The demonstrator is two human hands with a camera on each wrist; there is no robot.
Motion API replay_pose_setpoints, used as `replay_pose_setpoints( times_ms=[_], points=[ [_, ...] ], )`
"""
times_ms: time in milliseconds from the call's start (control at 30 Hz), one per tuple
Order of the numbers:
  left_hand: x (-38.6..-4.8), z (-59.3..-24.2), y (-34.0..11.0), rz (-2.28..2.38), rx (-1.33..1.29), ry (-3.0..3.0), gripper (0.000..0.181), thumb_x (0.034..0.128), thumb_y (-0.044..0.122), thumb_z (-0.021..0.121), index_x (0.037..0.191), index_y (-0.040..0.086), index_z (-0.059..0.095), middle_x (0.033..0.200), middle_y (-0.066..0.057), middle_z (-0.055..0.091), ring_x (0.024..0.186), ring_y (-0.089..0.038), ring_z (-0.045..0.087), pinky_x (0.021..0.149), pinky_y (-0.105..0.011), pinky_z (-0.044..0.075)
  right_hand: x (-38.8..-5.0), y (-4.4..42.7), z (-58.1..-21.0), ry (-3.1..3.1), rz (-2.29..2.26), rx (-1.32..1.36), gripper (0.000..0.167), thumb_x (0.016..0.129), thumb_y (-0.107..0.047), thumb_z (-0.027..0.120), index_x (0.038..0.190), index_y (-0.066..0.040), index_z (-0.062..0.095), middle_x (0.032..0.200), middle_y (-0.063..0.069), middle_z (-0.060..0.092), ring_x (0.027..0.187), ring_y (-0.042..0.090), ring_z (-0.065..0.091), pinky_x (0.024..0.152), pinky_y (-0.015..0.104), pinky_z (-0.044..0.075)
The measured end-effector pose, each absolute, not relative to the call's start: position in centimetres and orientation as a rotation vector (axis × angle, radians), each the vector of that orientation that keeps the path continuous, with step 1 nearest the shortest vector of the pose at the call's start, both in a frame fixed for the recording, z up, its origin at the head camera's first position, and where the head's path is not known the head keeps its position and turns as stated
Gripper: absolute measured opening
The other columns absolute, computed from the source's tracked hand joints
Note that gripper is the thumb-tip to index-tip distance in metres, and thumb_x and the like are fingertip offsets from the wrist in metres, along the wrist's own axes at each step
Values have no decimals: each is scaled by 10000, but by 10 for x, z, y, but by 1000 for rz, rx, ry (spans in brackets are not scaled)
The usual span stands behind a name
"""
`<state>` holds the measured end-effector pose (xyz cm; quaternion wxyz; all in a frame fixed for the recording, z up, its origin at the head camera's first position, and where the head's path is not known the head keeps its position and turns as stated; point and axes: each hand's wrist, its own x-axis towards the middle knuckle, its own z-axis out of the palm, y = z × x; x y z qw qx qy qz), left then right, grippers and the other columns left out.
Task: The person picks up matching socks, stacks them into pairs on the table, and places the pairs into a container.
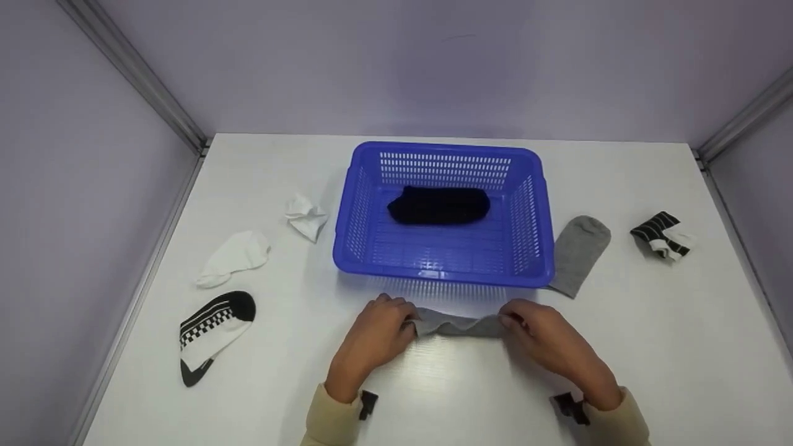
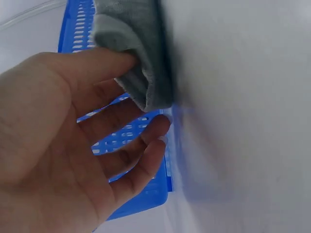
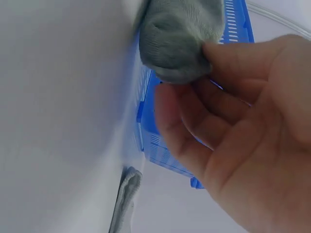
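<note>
My left hand and right hand pinch a limp grey knit sock; just ahead, the blue perforated plastic basket holds only a black fabric sock, with a white cloth sock leftward and a flat grey sock rightward, outside.

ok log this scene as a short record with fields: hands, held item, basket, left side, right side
left hand: left hand pinches the held sock's open end
right hand: right hand pinches its other end
held item: gray sock, stretched sideways in front of the basket
basket: blue basket on the white table, black sock inside, possibly a pair
left side: crumpled white sock, flatter white sock, checkered sock
right side: second gray sock, partly hidden by the basket; bunched striped sock
</note>
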<state>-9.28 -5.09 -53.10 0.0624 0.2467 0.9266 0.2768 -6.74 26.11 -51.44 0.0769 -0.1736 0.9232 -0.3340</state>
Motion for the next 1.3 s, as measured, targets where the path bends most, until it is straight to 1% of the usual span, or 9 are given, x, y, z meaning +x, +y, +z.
replay_pose_setpoints(
  times_ms=[167,333,533,600,700,900,1000,1167,1300],
  points=[
    [-94,-525,-62,1187,657,2525,156,1025,117,590,1029,114,745,892,15,738,758,-85,565,767,-281,516,-67,263,-510,2703,-1217,-447,90,1056,-91,612,1064,-112,699,813,-61,657,739,18,567,666,234,515],
    [-97,-528,-68,1402,506,2345,208,1068,201,577,1190,112,720,794,25,711,630,-31,526,686,-247,500,-67,261,-513,2593,-1368,-342,110,1033,-76,646,1136,-49,671,784,13,663,636,42,581,569,245,524],
    [-98,-536,-68,1308,413,2350,305,1067,297,600,1246,79,715,853,27,698,682,-51,533,706,-266,482,-68,255,-520,2469,-1400,-175,189,996,-74,694,1163,4,655,939,129,711,612,91,636,501,282,549],
    [-98,-539,-66,1278,434,2363,331,1040,332,658,1240,76,718,851,14,706,693,-52,551,683,-258,482,-69,254,-522,2441,-1398,-136,181,997,-63,684,1161,7,653,981,149,707,616,105,642,467,284,534],
    [-97,-540,-64,1252,459,2421,287,1001,278,723,1192,64,729,837,6,726,658,-45,554,637,-244,478,-69,253,-525,2445,-1383,-108,152,997,-53,673,1142,-8,664,989,149,706,641,108,641,452,266,506],
    [-95,-539,-60,1114,423,2606,140,975,202,741,1052,86,749,727,47,671,631,-49,528,647,-273,478,-68,253,-524,2490,-1363,-36,111,1002,-65,676,1106,-27,687,970,131,710,585,110,606,450,274,504],
    [-93,-535,-59,1037,386,2652,185,980,216,738,1090,68,738,775,9,688,668,-96,571,648,-314,505,-68,250,-523,2564,-1306,4,105,988,-69,698,1086,-30,697,972,120,722,636,141,649,503,282,542],
    [-86,-521,-56,919,362,2752,295,981,190,732,1218,23,675,1021,-95,669,872,-212,645,772,-414,560,-64,239,-519,2825,-1130,-87,198,920,-64,781,1100,-42,703,1074,105,709,935,212,708,757,343,605],
    [-84,-514,-47,979,529,2717,202,981,53,674,1181,41,702,1073,-87,680,957,-207,653,855,-393,568,-59,228,-517,2861,-1027,-306,206,877,-28,811,1044,-97,714,1004,25,681,910,139,656,774,324,586]
  ],
)
